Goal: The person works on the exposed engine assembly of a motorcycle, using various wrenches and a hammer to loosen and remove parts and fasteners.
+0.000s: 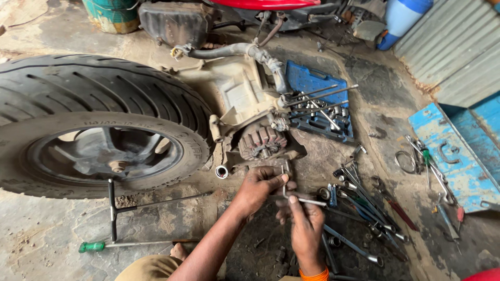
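Observation:
My left hand (259, 186) and my right hand (303, 224) meet over the oily floor just below a scooter engine (250, 117). Together they grip a thin metal T-handle tool (299, 200); the left pinches its upright end, the right holds its horizontal bar. The engine's finned cooling fan (262, 141) sits right above my hands. An orange band circles my right wrist.
A big rear tyre (94, 122) fills the left. A T-wrench (115, 208) and a green-handled screwdriver (112, 244) lie below it. Several spanners (364, 203) lie at my right. An open blue socket case (320, 101) and a blue metal toolbox (458, 156) lie beyond.

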